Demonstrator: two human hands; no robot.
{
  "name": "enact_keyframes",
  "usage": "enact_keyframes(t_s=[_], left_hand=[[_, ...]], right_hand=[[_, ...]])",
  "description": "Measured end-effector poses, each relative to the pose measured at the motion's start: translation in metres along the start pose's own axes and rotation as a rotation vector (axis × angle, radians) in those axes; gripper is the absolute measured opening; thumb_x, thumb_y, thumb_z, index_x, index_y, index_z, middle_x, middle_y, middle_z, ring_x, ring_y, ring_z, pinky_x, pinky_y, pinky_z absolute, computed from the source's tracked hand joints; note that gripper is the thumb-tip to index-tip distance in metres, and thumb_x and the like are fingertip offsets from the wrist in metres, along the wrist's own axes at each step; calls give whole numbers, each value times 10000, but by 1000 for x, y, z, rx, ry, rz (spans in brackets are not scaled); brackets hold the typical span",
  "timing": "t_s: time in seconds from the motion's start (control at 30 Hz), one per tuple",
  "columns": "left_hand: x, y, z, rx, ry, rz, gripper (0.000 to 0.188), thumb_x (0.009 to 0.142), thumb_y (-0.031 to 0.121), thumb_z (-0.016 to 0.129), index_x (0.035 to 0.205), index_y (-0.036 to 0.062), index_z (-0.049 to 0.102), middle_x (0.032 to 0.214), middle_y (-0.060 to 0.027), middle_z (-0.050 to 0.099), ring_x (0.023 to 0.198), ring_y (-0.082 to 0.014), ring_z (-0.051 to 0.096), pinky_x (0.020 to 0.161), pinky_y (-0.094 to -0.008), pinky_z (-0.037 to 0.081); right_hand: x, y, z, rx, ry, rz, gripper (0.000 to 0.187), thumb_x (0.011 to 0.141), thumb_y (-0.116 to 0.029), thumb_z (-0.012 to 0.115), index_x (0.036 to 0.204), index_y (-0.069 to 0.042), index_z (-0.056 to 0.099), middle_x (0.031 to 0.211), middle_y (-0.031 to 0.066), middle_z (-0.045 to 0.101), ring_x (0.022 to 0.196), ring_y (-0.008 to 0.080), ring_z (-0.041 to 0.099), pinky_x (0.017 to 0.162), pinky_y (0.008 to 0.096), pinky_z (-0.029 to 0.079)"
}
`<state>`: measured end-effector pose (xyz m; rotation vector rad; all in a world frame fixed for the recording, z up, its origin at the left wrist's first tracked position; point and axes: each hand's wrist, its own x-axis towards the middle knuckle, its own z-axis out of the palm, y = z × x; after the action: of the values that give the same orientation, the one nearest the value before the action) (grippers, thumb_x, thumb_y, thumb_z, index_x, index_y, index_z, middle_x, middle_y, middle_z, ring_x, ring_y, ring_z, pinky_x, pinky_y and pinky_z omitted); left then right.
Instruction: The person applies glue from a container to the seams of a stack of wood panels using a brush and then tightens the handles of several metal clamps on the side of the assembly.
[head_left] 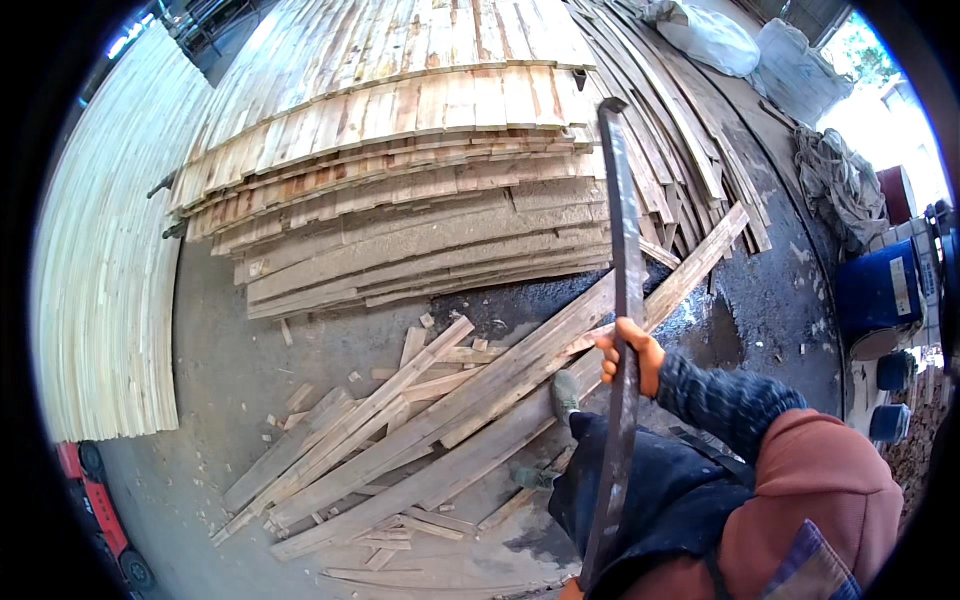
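A: Start at the left edge. What stands there?

B: Down in the corner you have a red wheeled machine [107, 515], cut off by the rim, with black tyres. Above it rises a block of pale slats [110, 250], smooth and packed so closely that it reads as fine parallel lines.

A: And next?

B: A broad timber stack [400, 110]. Its upper layers are pale and streaked brown, with uneven, stepped ends; the lower ones are greyer and rough. On the floor in front, long rough planks [490, 375] lie slantwise across one another, with blocky offcuts [413, 347] strewn around them.

A: How about the hands?

B: Only a sliver of your left hand [572, 590] shows at the bottom edge, beside the lower end of the metal bar [628, 270]; I cannot tell how far its fingers are closed. The bar is long, flat and dark, hooked at its top end, and stands nearly upright in view, in front of the planks. Your right hand [640, 360] is wrapped firmly about its middle, fingers curled round, below a ribbed blue-grey knit sleeve [720, 395].

A: Finish with the right side.

B: Narrow, weathered boards run back beside the stack. Beyond them you have bulging white sacks [705, 38], crumpled grey sheeting [845, 185] and a rounded blue drum [880, 287].
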<state>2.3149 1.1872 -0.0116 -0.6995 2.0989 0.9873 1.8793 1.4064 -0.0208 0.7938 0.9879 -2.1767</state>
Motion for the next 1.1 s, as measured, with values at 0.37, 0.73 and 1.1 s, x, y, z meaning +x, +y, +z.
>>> enact_keyframes(t_s=[0.37, 0.73, 1.1], left_hand=[[-125, 8, -126, 94, 371, 285, 333, 879, 310, 640, 1119, 81, 662, 950, -174, 695, 891, -311, 665, 745, -411, 513], [-5, 113, -273, 410, 237, 649, 459, 694, 284, 766, 1124, 157, 668, 973, -145, 680, 940, -341, 644, 831, -426, 509], [173, 398, -478, 952, 74, 614, 498, 725, 225, 741, 1205, 171, 621, 1048, -129, 656, 1053, -329, 607, 922, -423, 479]], right_hand=[[-159, 6, 43, 150, 15, -262, 539, 873, -518, 658, 1022, -13, 538, 718, 34, 520, 673, 214, 526, 641, 359, 455], [-197, -173, -83, 332, 37, -889, 562, 925, -459, 600, 1229, 11, 559, 1169, 114, 643, 1052, 247, 626, 930, 360, 517], [-84, -225, -133, 621, 96, -741, 498, 930, -387, 639, 1329, -105, 540, 1335, 47, 581, 1231, 204, 557, 1016, 374, 492]])
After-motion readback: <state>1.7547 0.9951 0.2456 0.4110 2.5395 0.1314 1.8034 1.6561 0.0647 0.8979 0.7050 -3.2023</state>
